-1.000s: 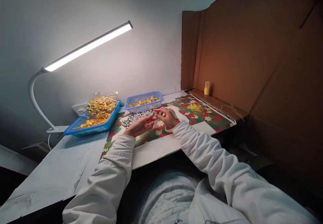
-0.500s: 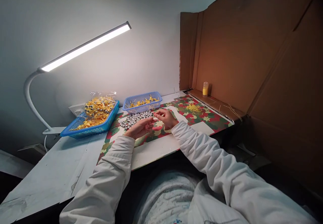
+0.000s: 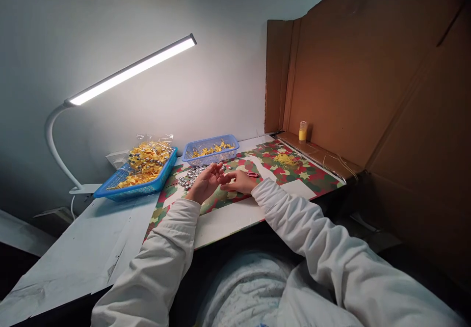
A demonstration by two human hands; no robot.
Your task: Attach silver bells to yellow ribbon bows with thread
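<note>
My left hand (image 3: pixel 206 183) is held palm up over the patterned board (image 3: pixel 224 200), its fingers curled and the tips pressed together. My right hand (image 3: pixel 240 182) is close beside it, fingers closed and pointing at the left palm. Whatever either hand pinches is too small to make out. A heap of shiny silver beads or bells (image 3: pixel 191 175) lies just behind my left hand and is partly hidden by it. A slim red tool (image 3: pixel 252 174) lies on the board behind my right hand.
A blue basket (image 3: pixel 167 176) at left holds yellow pieces and a clear bag. Another blue basket (image 3: pixel 189 155) with yellow pieces stands behind the beads. Yellow threads (image 3: pixel 286 159) and a yellow-filled bottle (image 3: pixel 302 132) are at right, by a cardboard wall (image 3: pixel 338 81). A lamp (image 3: pixel 136 69) shines overhead.
The fingers of my left hand have risen and point more upward. My right hand has dropped and turned knuckles up, and the red tool behind it now shows. The view has shifted slightly.
</note>
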